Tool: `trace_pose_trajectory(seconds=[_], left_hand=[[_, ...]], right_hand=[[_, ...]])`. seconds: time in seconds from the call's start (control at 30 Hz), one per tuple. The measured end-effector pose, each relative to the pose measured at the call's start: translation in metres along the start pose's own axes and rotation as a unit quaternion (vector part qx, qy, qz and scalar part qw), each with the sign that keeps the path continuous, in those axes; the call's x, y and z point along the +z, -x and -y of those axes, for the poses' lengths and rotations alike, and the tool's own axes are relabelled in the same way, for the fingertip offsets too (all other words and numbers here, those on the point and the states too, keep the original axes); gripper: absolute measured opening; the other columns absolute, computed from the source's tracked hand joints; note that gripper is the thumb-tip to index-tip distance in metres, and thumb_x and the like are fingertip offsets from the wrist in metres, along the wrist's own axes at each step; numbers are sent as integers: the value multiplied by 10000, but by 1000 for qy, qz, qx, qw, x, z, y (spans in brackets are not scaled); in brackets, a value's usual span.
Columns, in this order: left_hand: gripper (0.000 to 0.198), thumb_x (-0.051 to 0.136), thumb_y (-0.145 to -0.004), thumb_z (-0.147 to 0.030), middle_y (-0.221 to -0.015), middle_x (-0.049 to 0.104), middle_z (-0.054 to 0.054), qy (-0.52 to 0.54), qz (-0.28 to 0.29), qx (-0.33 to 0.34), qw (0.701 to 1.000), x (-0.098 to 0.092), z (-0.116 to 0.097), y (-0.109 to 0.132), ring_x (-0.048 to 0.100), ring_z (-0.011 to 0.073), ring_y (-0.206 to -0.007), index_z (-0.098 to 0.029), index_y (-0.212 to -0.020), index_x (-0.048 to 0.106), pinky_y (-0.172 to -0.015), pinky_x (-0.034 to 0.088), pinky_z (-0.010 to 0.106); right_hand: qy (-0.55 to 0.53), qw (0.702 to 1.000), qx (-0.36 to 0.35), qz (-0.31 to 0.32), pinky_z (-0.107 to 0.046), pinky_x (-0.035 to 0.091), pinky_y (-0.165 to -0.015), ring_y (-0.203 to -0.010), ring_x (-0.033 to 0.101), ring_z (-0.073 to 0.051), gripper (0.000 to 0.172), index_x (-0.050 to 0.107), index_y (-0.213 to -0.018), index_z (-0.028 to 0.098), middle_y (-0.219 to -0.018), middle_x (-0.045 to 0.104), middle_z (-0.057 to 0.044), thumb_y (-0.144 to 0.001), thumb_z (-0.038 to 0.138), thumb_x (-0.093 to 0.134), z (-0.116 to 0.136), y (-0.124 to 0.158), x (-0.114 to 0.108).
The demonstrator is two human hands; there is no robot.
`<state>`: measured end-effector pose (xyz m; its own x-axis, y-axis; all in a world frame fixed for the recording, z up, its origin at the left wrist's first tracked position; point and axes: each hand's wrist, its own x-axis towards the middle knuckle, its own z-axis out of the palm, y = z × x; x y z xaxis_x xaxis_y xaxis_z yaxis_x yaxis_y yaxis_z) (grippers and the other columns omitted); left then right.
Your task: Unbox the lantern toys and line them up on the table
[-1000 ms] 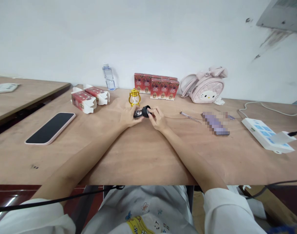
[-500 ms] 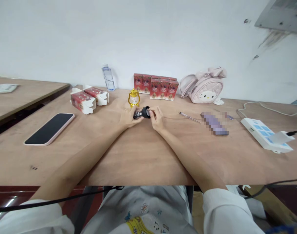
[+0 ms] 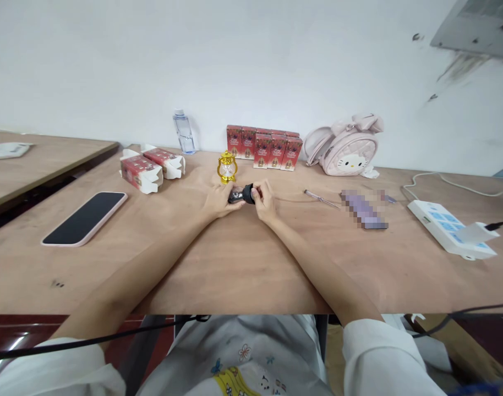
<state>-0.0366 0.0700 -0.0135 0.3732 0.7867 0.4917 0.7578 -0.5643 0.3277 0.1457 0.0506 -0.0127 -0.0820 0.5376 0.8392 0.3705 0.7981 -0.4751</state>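
Observation:
Both of my hands meet over the middle of the wooden table (image 3: 243,258) around a small black lantern toy (image 3: 243,194) lying on its side. My left hand (image 3: 217,199) grips its clear body. My right hand (image 3: 266,200) pinches its black end with thumb and fingers. Just behind them a small gold lantern (image 3: 227,166) stands upright.
A phone (image 3: 85,216) lies face up at the left, near two opened red boxes (image 3: 151,166). A water bottle (image 3: 182,131), a row of red boxes (image 3: 263,146) and a pink bag (image 3: 345,146) line the wall. A screwdriver (image 3: 321,198) and a power strip (image 3: 449,227) lie at the right.
My hands have closed in tighter around the black lantern and my right fingers have shifted on its end. Nothing else on the table has moved.

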Motion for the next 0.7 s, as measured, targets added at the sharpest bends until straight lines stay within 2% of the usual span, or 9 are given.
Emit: trace_pose_trajectory(seconds=[0.17, 0.47, 0.7], left_hand=[[449, 512, -741, -608, -1033, 667, 38, -16, -3, 14, 1000, 1, 0, 0, 610, 273, -927, -314, -1078, 484, -878, 406, 443], [477, 514, -771, -583, -983, 651, 107, 4, 23, 34, 999, -7, -8, -2, 603, 266, -883, -180, -1025, 482, -819, 435, 402], [449, 500, -780, -572, -982, 640, 98, 52, 31, 37, 997, -7, -11, -2, 589, 257, -873, -200, -1032, 494, -790, 453, 394]], right_hand=[[-1, 1000, -8, 20, -337, 451, -761, -814, 502, -184, 348, 448, -821, 223, -805, 460, -39, -958, 500, 288, -2, 1, 0], [31, 999, -11, 13, -369, 471, -771, -810, 512, -196, 381, 488, -835, 222, -831, 481, -62, -962, 494, 254, 0, 0, -1], [43, 999, -13, -6, -369, 469, -757, -786, 507, -196, 404, 502, -814, 218, -818, 477, -64, -963, 484, 238, 1, 1, 0]])
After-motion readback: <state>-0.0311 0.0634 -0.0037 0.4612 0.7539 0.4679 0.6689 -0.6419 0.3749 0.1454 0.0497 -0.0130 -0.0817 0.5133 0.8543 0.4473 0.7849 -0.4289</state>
